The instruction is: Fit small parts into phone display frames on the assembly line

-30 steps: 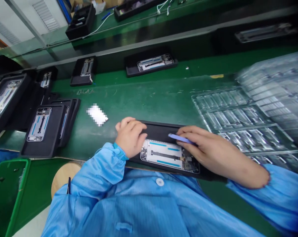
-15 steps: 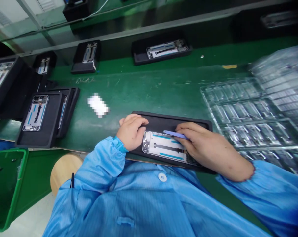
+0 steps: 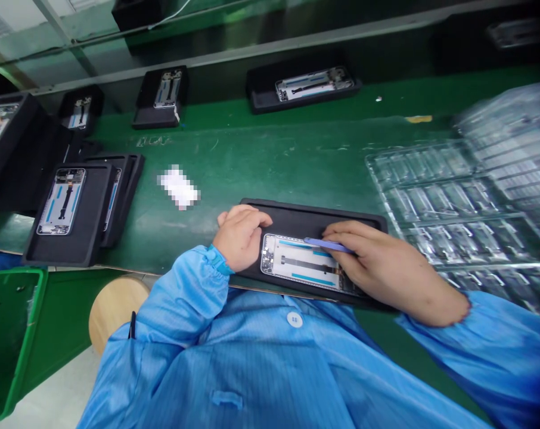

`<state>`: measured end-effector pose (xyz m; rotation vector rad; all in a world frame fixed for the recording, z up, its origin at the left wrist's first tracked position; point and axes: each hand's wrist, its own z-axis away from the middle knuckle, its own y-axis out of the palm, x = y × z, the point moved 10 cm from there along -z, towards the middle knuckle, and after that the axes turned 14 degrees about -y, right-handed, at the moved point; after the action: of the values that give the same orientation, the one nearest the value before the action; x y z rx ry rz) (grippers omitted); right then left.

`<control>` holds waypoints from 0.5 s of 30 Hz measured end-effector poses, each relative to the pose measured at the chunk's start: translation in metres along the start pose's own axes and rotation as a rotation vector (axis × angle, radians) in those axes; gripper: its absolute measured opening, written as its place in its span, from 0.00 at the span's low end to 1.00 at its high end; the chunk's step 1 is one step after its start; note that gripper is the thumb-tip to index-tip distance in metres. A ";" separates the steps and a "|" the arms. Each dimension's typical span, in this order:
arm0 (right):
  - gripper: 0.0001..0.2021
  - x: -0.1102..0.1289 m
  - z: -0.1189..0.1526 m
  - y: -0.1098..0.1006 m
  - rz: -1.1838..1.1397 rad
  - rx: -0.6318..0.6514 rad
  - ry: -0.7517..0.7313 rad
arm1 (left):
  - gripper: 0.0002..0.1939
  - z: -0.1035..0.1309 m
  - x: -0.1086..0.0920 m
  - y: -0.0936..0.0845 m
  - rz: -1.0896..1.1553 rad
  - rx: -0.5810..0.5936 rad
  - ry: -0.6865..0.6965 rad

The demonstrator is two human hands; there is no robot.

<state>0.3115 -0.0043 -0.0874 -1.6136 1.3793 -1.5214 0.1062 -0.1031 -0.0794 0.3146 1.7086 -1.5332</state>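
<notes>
A black tray [image 3: 306,217] lies on the green bench right in front of me, with an open phone frame [image 3: 297,265] in it showing blue strips and a dark flex cable. My left hand [image 3: 241,237] rests on the tray's left end, fingers bent on its rim beside the frame. My right hand [image 3: 377,268] covers the frame's right end and holds a thin blue-violet pry tool [image 3: 326,244], whose tip points left over the frame.
Clear plastic blister trays [image 3: 458,202] are stacked at the right. More black trays with phone frames [image 3: 67,211] sit at the left and along the far belt [image 3: 303,86]. A green bin [image 3: 8,339] and a wooden stool [image 3: 113,307] are at lower left.
The view has shifted slightly down and left. Both hands stay on the tray; the right hand with the tool has edged a little over the frame.
</notes>
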 end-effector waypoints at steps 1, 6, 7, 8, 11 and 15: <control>0.15 0.001 -0.002 -0.002 -0.005 -0.009 0.007 | 0.18 0.000 0.000 0.000 -0.001 0.002 0.000; 0.12 -0.014 -0.013 -0.005 -0.045 -0.004 0.140 | 0.20 0.001 -0.002 0.003 -0.027 0.015 0.010; 0.11 -0.019 -0.015 -0.004 -0.067 0.015 0.170 | 0.20 0.001 -0.002 0.003 -0.037 0.018 0.006; 0.10 -0.022 -0.017 -0.002 -0.089 0.033 0.191 | 0.20 0.000 -0.002 0.003 -0.045 0.019 0.002; 0.09 -0.016 -0.022 -0.006 -0.116 0.002 0.164 | 0.19 0.000 -0.002 0.002 -0.050 0.014 -0.005; 0.11 0.012 -0.010 -0.034 -0.058 -0.189 0.061 | 0.18 -0.001 0.000 0.001 -0.032 -0.003 -0.007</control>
<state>0.3108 -0.0003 -0.0501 -1.7459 1.5622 -1.5232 0.1063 -0.1020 -0.0798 0.2808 1.7174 -1.5535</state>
